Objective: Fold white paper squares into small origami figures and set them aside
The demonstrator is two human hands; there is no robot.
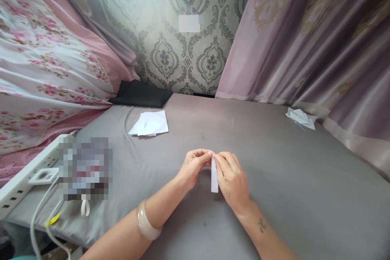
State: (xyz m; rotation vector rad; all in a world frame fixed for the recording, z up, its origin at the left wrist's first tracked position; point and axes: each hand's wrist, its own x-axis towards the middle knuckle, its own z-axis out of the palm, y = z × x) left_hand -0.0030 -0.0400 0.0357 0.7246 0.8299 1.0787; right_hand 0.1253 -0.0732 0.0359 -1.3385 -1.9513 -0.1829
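Note:
A narrow folded strip of white paper (214, 176) hangs down between my two hands, above the grey cloth surface (189, 227). My left hand (195, 166) pinches its top end between thumb and fingers. From the other side my right hand (231, 174) grips the same end, with thumb and index finger meeting the left fingertips. The top of the strip is partly hidden by my fingers. A pale bangle (148, 221) circles my left forearm.
White paper sheets (154, 124) lie in a stack at the back left, near a folded black cloth (141, 94). More paper pieces (301, 118) rest at the far right. A white power strip (33, 178) with cables and a blurred-out object (87, 166) occupy the left. Curtains flank both sides.

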